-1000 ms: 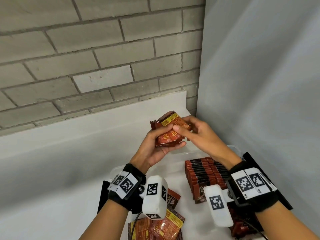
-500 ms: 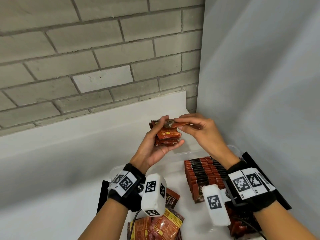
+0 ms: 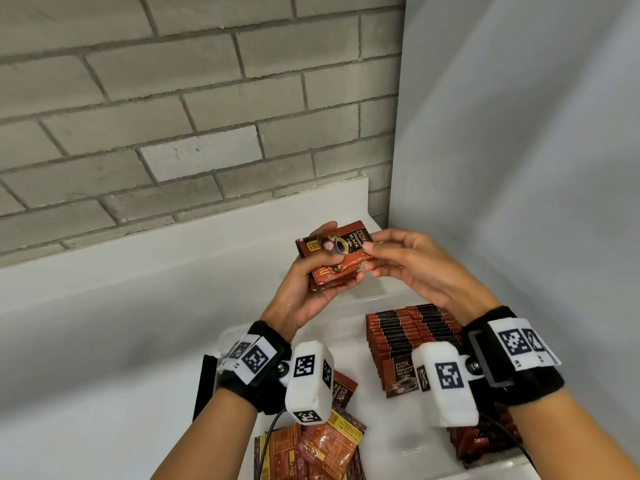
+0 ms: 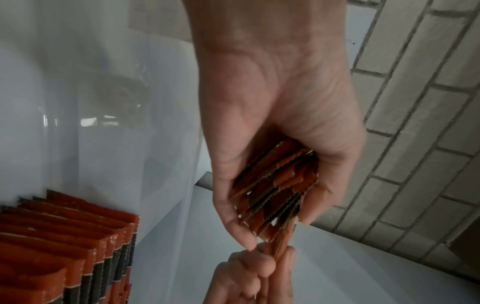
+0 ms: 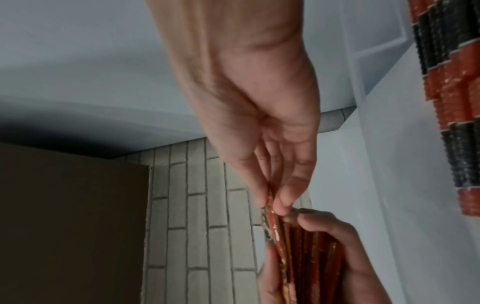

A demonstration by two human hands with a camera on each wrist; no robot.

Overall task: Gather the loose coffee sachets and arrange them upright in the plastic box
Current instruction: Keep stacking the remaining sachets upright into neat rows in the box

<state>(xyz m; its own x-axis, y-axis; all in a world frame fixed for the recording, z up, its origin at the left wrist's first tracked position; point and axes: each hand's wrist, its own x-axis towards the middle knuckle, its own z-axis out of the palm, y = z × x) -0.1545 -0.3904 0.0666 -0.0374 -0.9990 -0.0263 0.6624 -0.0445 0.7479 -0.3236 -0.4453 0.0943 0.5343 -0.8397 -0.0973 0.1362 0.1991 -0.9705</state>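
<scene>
Head view showed a small stack of coffee sachets held above the bench, gripped in the left hand with thumb over the printed faces and fingers curled beneath. Top sachet pinched at its right edge by the right hand, thumb and forefinger closed on the seam. Left wrist view confirmed edges fanned unevenly within the palm.

Handling, judged: light, thin, flexible foil packs; glossy faces likely slippery against one another, so a fanned stack prone to sliding apart. Best taken by the crimped end seams or squeezed across the flat faces; edges squared before release.

Containers: clear plastic box directly below the hands, its walls barely visible. Inside, at the right, a dense row of upright sachets, front label facing the camera. Remaining loose sachets lying flat at the near left, apparently within the same box, though the rim there could not be made out.
</scene>
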